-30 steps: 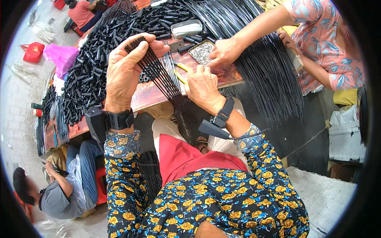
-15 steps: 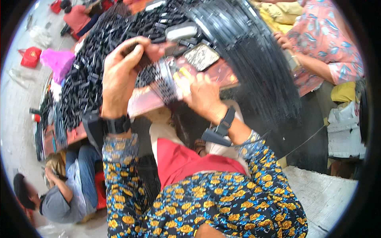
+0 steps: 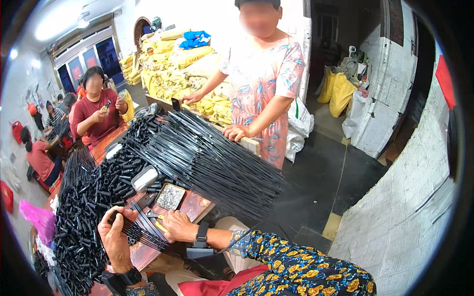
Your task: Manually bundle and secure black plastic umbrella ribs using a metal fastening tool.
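Observation:
My left hand (image 3: 116, 237) is closed around one end of a bunch of thin black rods (image 3: 147, 236), which slant down to the right over the red table's near edge. My right hand (image 3: 178, 226) grips yellow-handled pliers (image 3: 161, 225) just beside that bunch, the jaws pointing toward the rods. Further up the table lies a shallow tray (image 3: 170, 197) of small silvery pieces. Next to it is a whitish oblong box (image 3: 144, 178). A heap of short black tubular parts (image 3: 81, 227) covers the table left of my hands.
Long black rods (image 3: 212, 165) lie in a thick layer, overhanging the table's right side. A person in a floral top (image 3: 266, 93) stands behind them, one hand on the table edge. Another in dark red (image 3: 98, 113) works across the table. Stacked yellow sacks (image 3: 182, 74) line the back.
My view has swung upward, bringing the room and two people's upper bodies into sight. Both hands now appear lower and further left, still holding the rods and the pliers.

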The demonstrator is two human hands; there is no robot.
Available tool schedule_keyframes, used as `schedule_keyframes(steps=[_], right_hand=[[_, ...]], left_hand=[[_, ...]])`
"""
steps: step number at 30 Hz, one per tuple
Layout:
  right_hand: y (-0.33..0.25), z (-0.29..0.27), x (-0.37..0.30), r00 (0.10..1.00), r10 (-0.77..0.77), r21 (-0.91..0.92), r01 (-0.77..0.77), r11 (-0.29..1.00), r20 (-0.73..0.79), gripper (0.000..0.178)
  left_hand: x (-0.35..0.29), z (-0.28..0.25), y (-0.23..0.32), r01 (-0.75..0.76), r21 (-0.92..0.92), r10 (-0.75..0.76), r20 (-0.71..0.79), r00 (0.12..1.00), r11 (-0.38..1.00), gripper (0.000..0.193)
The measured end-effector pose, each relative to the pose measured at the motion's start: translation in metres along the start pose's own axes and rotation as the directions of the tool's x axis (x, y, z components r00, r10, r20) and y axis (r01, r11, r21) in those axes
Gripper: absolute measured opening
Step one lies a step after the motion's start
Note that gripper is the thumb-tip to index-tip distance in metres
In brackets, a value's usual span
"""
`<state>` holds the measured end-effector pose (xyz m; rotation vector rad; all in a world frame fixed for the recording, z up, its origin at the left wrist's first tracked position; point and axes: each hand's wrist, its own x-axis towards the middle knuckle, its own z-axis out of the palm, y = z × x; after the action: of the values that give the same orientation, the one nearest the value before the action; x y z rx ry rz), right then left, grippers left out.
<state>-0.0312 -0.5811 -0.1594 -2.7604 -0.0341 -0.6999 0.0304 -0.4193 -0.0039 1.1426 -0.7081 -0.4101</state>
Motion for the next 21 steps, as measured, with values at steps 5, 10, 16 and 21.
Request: schedule_keyframes(steps=[5, 10, 16, 21], right_hand=[[0.005, -0.012, 0.007, 0.976, 0.217, 0.216, -0.212, 0.953, -0.001, 0.036], [0.015, -0.072, -0.031, 0.866, 0.184, 0.869, -0.486, 0.09, 0.465, 0.038], [-0.012, -0.116, -0.088, 0.862, -0.017, 0.813, -0.484, -0.323, 0.506, 0.036], [-0.011, -0.119, -0.089, 0.831, 0.115, 0.839, -0.541, -0.064, 0.544, 0.036]], left_hand=[[0.009, -0.001, -0.005, -0.017, -0.013, 0.017, -0.015, 1.0, 1.0, 0.015], [0.007, -0.008, -0.005, -0.044, -0.023, 0.044, 0.016, 0.999, 0.999, 0.015], [0.004, -0.006, -0.007, -0.033, -0.023, 0.033, 0.012, 0.999, 0.999, 0.015], [0.006, 0.001, -0.007, -0.023, 0.016, 0.023, 0.014, 1.0, 1.0, 0.015]])
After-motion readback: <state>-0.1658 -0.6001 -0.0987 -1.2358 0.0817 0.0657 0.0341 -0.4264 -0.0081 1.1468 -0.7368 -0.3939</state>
